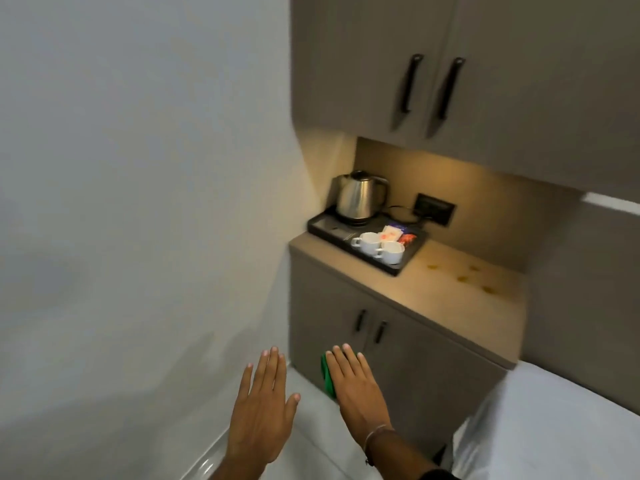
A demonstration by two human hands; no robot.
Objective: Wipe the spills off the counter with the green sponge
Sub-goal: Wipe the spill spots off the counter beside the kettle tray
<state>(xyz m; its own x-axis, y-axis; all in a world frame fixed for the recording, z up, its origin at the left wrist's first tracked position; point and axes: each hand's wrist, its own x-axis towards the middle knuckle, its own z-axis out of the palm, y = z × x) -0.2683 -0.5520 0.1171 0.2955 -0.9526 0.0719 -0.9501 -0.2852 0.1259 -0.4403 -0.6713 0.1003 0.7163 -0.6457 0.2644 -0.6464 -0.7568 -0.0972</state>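
Observation:
The beige counter (398, 289) sits in a lit alcove ahead and to the right. Several small brownish-yellow spills (462, 278) dot its right half. My right hand (356, 386) is held out low in front of the lower cabinet, fingers flat, with the green sponge (327, 375) under its palm; only the sponge's left edge shows. My left hand (263, 407) hovers beside it, fingers spread, holding nothing. Both hands are well below and short of the counter.
A black tray (410, 258) on the counter's left carries a steel kettle (358, 197), two white cups (379, 245) and sachets. A wall socket (434, 209) sits behind. Cabinets hang above; a white bed (554, 427) lies at right, a white wall at left.

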